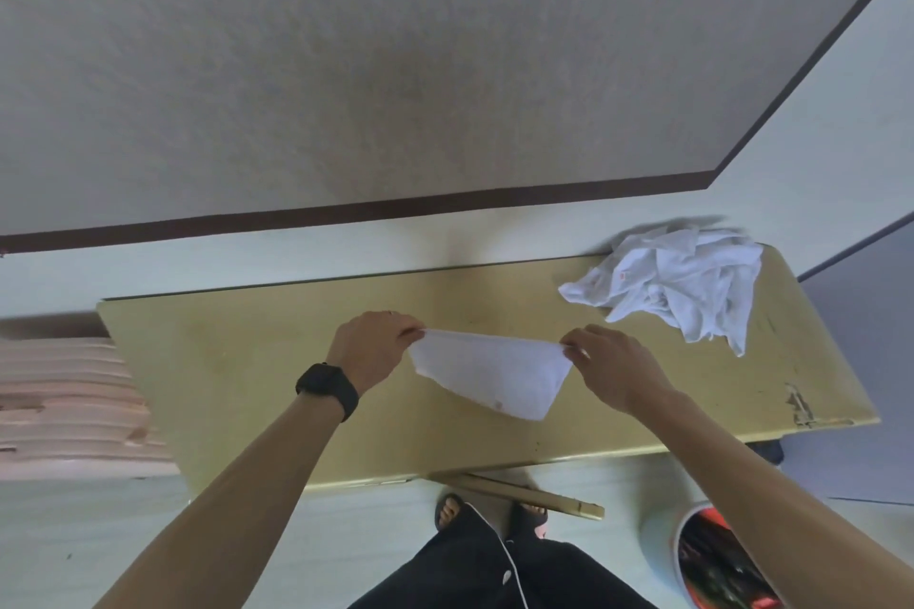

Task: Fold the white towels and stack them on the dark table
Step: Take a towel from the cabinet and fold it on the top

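A white towel (489, 371) hangs stretched between my two hands over the middle of the yellowish table (247, 386). My left hand (376, 346), with a black watch on its wrist, pinches the towel's upper left corner. My right hand (611, 368) pinches the upper right corner. The towel's lower edge droops toward the tabletop. A crumpled heap of white towels (677, 287) lies on the table's far right end, apart from both hands.
A wall with a dark baseboard (395, 208) runs behind the table. A pinkish slatted object (69, 406) stands to the left. A white bin with red contents (702, 554) sits on the floor at the lower right. My feet are under the table's front edge.
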A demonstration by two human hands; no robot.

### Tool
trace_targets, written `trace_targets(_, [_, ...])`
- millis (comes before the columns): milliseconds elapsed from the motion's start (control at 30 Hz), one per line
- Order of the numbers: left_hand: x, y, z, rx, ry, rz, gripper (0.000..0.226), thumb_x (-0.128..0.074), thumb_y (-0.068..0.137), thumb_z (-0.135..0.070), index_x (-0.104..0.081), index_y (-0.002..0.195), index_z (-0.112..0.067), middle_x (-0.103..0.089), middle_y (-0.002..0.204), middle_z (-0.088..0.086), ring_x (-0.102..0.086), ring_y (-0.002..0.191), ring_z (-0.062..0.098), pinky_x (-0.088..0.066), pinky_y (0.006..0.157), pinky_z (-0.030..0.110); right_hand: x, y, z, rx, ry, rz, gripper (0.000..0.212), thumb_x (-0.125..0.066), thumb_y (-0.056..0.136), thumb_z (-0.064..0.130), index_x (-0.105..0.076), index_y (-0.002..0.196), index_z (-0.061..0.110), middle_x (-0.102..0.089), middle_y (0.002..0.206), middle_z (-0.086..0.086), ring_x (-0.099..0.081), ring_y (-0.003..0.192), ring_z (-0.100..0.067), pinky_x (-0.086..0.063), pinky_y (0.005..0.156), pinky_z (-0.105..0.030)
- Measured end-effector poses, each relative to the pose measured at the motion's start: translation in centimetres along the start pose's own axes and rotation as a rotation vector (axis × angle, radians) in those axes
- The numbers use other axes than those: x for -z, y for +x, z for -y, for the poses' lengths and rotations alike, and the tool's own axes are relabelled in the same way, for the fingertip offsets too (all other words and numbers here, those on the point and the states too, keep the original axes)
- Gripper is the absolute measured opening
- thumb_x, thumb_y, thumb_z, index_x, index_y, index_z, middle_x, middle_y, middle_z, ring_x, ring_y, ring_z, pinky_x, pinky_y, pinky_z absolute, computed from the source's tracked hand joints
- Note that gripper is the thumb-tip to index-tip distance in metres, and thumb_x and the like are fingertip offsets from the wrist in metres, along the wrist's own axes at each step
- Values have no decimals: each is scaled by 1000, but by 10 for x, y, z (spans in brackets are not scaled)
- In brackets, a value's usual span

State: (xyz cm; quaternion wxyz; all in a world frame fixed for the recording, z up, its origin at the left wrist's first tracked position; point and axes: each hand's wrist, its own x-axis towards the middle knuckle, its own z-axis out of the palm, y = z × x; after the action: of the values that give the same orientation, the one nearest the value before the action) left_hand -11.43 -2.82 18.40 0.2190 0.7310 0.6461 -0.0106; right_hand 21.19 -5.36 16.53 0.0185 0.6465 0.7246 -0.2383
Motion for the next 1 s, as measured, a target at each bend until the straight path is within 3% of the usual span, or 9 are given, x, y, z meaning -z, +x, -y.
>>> trace_targets(200, [30,29,6,74,7,-233,30,-44,101,-49,-69,111,-34,-71,96,-10,-63,92,15,-49,74,29,33,44,7,-9,81,-273,22,-52,99,41,-70,103,28,-68,99,9,-64,91,-19,-52,77,-38])
trace_targets(367, [47,38,11,74,-34,-357,27,-52,100,-42,-72,114,-30,-70,109,-6,-62,102,17,-50,83,31,47,66,11,130,107,-511,12,-64,95,20,-74,101,16,-71,94,-1,-68,79,-23,-47,67,-30])
trace_targets(467, [41,32,16,59,-18,-376,26,-53,100,-38,-73,112,-29,-72,108,-5,-62,101,19,-49,82,31,42,65,12,195,79,-555,11,-66,93,14,-75,100,15,-71,95,-2,-68,77,-24,-43,64,-26])
trace_targets(533, [27,23,20,60,-5,-370,24,-54,100,-37,-74,110,-30,-72,107,-7,-62,101,17,-49,80,30,31,61,10,200,104,-551,10,-69,92,14,-75,99,15,-71,97,-1,-69,77,-24,-49,64,-29])
trace_targets(700, [-30,-9,34,54,50,-220,26,-50,102,-37,-72,116,-32,-71,114,-9,-60,106,17,-45,89,30,-28,32,-1,123,109,-400,8,-71,90,18,-75,96,18,-69,99,3,-69,77,-25,-55,64,-35])
trace_targets(867, [-104,-52,43,71,87,57,31,-43,103,-42,-66,124,-35,-67,122,-12,-55,113,12,-38,95,27,-99,-11,-16,-17,72,-29,21,-55,100,29,-73,108,24,-62,117,11,-66,97,-20,-48,79,-31])
trace_targets(1000, [-154,-86,45,81,119,240,32,-41,104,-39,-66,124,-35,-67,120,-11,-54,112,14,-38,95,28,-145,-41,-27,-72,47,167,24,-50,101,26,-72,108,22,-61,121,8,-63,102,-20,-48,84,-31])
